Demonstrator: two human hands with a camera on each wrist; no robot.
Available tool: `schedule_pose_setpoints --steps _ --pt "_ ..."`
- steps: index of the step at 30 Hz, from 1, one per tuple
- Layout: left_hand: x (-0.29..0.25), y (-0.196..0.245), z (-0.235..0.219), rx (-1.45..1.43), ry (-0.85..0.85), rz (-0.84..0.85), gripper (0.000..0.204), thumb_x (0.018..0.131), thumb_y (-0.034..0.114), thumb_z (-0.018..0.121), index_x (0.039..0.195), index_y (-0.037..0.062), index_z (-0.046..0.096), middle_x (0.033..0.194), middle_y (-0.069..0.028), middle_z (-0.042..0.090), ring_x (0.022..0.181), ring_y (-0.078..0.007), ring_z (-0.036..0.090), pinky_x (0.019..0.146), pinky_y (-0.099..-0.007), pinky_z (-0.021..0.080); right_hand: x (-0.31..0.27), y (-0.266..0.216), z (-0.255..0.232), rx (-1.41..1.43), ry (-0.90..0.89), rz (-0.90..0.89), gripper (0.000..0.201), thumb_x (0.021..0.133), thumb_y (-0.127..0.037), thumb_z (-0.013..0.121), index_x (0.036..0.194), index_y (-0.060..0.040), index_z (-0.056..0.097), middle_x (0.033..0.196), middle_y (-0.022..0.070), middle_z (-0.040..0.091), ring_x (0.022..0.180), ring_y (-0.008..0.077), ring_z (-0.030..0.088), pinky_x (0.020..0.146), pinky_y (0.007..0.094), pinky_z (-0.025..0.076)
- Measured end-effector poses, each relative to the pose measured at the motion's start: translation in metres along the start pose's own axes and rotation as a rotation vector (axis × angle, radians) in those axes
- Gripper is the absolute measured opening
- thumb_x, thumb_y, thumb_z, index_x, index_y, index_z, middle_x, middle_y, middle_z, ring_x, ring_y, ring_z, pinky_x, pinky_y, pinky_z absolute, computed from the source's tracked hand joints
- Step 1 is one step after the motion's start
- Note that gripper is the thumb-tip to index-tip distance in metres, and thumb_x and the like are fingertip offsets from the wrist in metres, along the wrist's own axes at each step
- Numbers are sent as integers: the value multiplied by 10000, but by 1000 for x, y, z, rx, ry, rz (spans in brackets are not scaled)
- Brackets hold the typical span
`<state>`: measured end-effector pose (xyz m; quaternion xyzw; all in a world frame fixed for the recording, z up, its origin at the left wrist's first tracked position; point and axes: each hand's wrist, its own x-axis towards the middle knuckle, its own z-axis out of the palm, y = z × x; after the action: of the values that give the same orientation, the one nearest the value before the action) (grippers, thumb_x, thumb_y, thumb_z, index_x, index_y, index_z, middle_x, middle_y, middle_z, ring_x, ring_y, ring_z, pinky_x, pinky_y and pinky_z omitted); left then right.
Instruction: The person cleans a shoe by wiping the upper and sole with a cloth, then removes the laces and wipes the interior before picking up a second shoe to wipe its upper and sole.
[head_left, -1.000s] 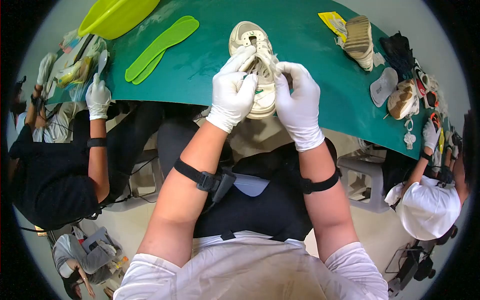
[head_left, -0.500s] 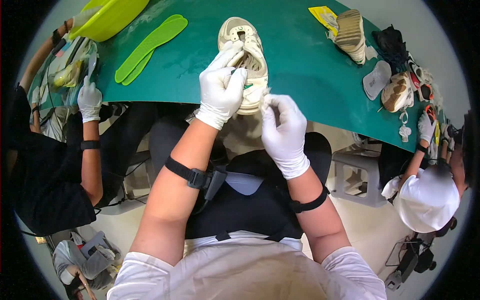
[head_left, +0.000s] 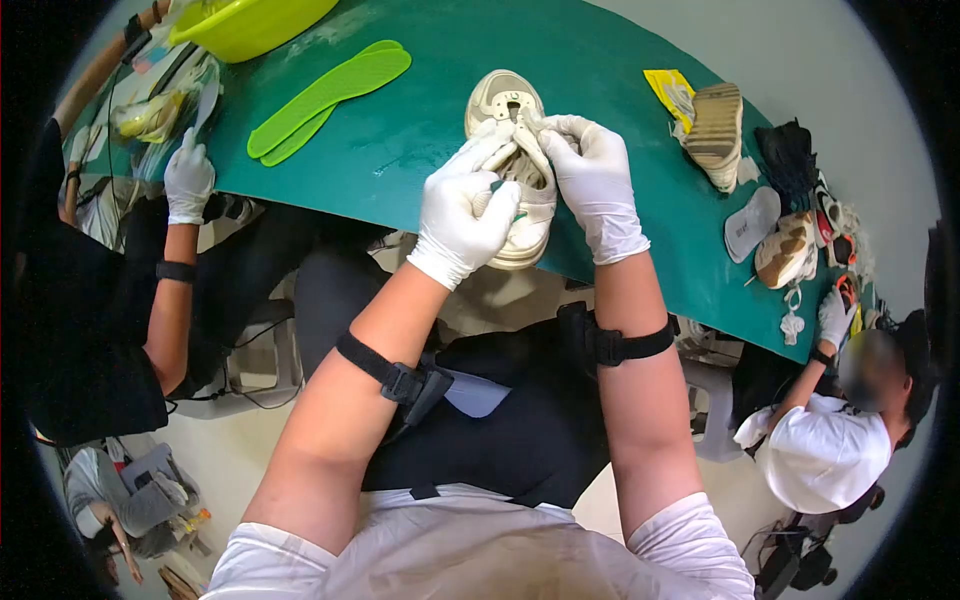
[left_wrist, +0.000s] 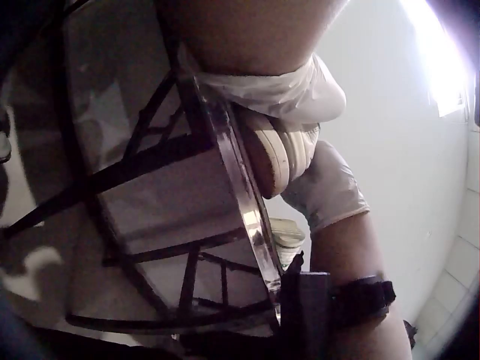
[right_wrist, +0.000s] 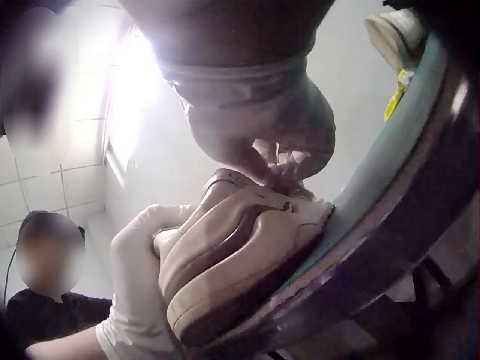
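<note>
A cream and white sneaker (head_left: 528,236) lies at the table's near edge in the head view, toe pointing away and its opening exposed. My gloved left hand (head_left: 462,212) grips its left side, with the fingers along the opening. From the other side, my gloved right hand (head_left: 598,182) bends thumb and fingers together at the upper near the eyelets. In the right wrist view, a small crumpled whitish scrap (right_wrist: 291,159) shows between those fingers, right at the shoe. The left wrist view catches the sneaker's sole edge (left_wrist: 279,161) over the table rim, between both gloves.
Two green insoles (head_left: 335,98) lie left of the sneaker on the green table (head_left: 420,140), near a lime basin (head_left: 262,32). At right are another shoe (head_left: 715,138), a yellow packet (head_left: 668,96), a grey insole (head_left: 752,224) and more shoes. Other people sit at both sides.
My right hand drew back toward me near the heel with a whitish scrap, then moved forward to the eyelets. My left hand kept its grip on the sneaker.
</note>
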<state>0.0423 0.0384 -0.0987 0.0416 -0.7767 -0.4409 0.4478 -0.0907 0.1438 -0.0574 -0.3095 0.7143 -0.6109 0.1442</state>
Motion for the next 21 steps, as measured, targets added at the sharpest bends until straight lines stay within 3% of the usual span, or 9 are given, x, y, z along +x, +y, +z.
schedule_pose_setpoints --steps 1,3,7,12,16,19,21 --pt "-3 2 -1 3 12 -4 176 840 86 700 876 -75 763 1335 -275 683 1329 -425 616 1118 -433 485 -2 -4 0 67 -55 65 169 967 -78 659 1041 35 760 873 88 777 777 102 701 705 281 554" --pt "-1 3 -2 62 -11 23 162 835 32 648 876 -92 744 1370 -318 650 1353 -432 602 1147 -435 446 -6 -3 -5 -150 -102 -71 191 977 -94 654 1046 45 765 899 89 779 768 110 686 698 290 547" --pt "-2 0 -1 88 19 59 188 836 95 698 893 -69 768 1345 -264 679 1322 -428 618 1105 -439 501 -28 -4 -24 -223 -140 -76 183 976 -86 661 1043 54 761 896 86 769 795 102 676 720 284 543" --pt "-2 -3 1 67 14 61 207 837 96 700 937 -72 770 1340 -255 685 1319 -416 624 1104 -431 503 -71 3 -31 -128 -108 33 186 968 -28 670 1111 78 722 950 87 764 839 106 672 779 283 550" --pt "-2 -4 1 78 19 70 228 847 102 705 980 -71 770 1338 -251 688 1322 -398 626 1105 -427 502 -106 20 -18 32 18 71 123 976 4 659 1076 55 709 972 58 738 868 97 671 805 263 554" --pt "-2 -5 1 85 22 82 228 858 120 711 976 -67 766 1332 -249 691 1323 -394 626 1102 -426 503 -119 17 -18 -153 13 37 130 988 -13 669 1102 42 701 978 57 733 877 93 672 816 261 558" --pt "-3 -6 2 90 23 88 229 865 132 713 972 -65 763 1328 -247 694 1323 -391 626 1100 -426 504 -119 18 -17 -91 31 37 129 997 -16 665 1108 42 692 990 54 730 890 94 671 827 262 556"
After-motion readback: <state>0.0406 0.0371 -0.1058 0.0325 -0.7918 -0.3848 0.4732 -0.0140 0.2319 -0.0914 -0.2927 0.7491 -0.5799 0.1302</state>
